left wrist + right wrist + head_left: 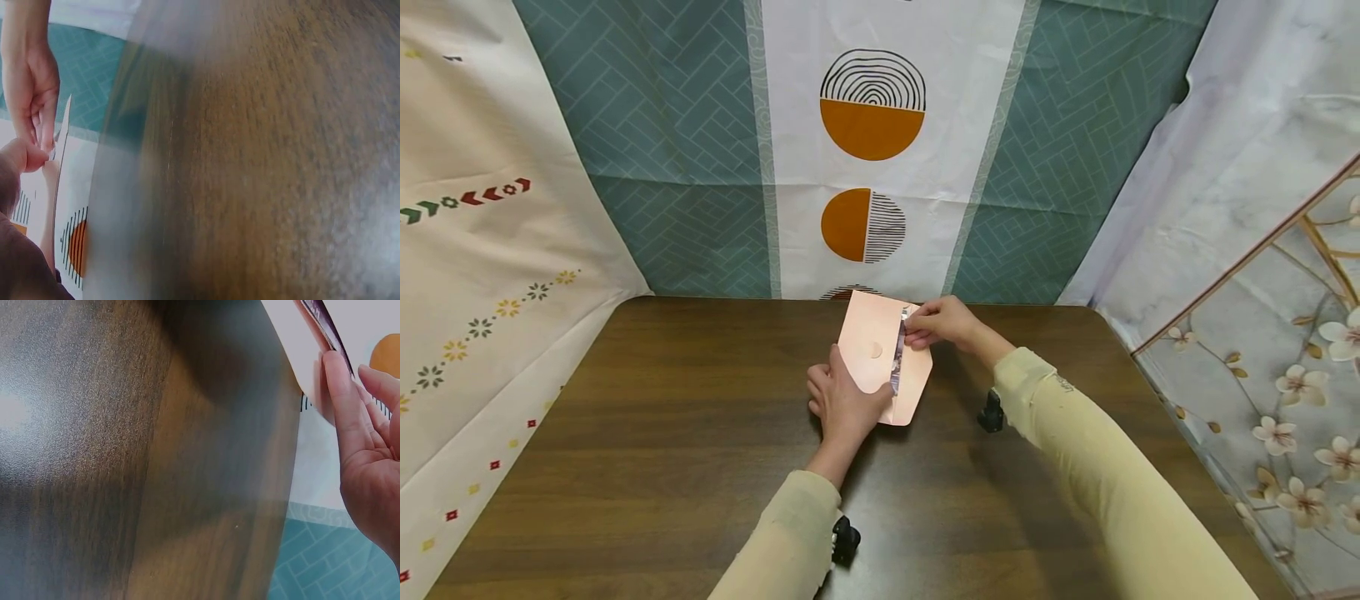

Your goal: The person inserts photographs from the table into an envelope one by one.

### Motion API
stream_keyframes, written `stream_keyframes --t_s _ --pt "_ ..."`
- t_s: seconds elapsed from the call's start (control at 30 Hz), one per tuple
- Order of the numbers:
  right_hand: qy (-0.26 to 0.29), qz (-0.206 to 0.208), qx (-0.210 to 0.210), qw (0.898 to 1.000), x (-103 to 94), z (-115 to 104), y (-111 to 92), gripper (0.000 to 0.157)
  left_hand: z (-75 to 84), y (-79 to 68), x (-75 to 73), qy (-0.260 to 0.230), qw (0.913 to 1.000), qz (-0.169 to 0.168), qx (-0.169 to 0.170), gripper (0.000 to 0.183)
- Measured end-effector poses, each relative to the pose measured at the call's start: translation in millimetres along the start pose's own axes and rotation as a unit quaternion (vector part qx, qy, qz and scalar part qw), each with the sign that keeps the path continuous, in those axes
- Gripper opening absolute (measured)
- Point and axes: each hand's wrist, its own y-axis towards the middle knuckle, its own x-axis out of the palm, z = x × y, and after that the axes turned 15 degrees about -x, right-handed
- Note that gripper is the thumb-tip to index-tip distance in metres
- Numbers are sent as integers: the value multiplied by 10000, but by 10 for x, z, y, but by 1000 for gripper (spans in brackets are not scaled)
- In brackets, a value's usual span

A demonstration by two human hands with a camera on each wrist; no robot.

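A pale pink envelope [861, 325] is held tilted above the far part of the table, its flap folded out to the right. From its mouth shows a narrow strip of a dark, printed card [897, 362]. My left hand [847, 402] grips the envelope's lower left side, thumb across the front beside the mouth. At the upper end of the mouth, my right hand [949, 322] pinches the card between thumb and fingers. In the right wrist view the card [320, 317] stands along the opening, close by the fingertips. Most of the card is hidden inside the envelope.
The dark brown wooden table [685, 433] lies beneath both arms. A patterned curtain [685, 125] hangs right behind its far edge, with further cloths at left and right. Black wrist cameras sit under both cuffs.
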Motion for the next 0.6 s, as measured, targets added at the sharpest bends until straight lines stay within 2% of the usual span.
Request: stream_keyframes --t_s 0.4,0.6 --pt "-6 -97 162 9998 44 6 -34 24 -16 -7 62 1 10000 40 -55 113" --pt "-90 -128 107 9998 14 -54 -41 25 34 8 56 102 9999 11 -80 112"
